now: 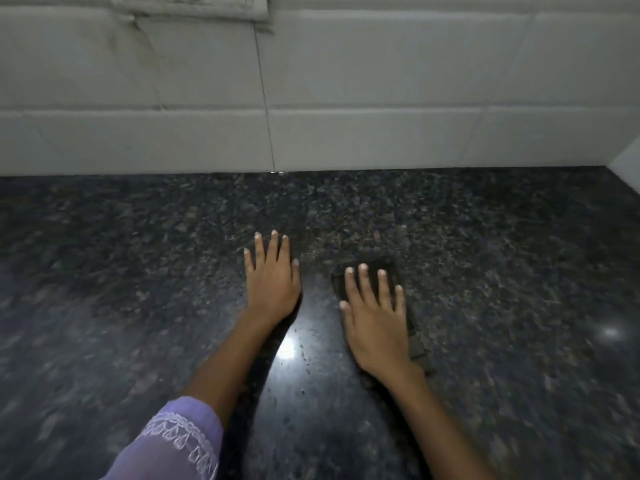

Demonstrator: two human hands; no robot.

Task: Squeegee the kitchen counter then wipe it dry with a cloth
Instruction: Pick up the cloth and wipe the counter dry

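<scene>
Pressing flat on a dark folded cloth (pixel 374 271), the right hand (pixel 375 323) has its fingers straight and spread – it holds the cloth down rather than gripping it. The cloth lies directly under that hand, its long axis running from near the wrist away toward the wall, with a dark edge showing past the fingertips and along the little-finger side. The left hand (pixel 272 278) rests just beside it, palm down on the bare surface (pixel 138 271), fingers straight and holding nothing. The right hand is thus the one on the cloth; the left seems only to steady the person. No squeegee is visible, so the work looks to be at the drying stage – a judgement, not a certainty. The surface is dark speckled stone, glossy, with a bright reflection between the forearms. Behind it rises a wall of white tiles (pixel 381 81), with what may be a switch plate (pixel 194 5) at the top edge. A lilac embroidered sleeve (pixel 173 441) covers the left upper forearm.
</scene>
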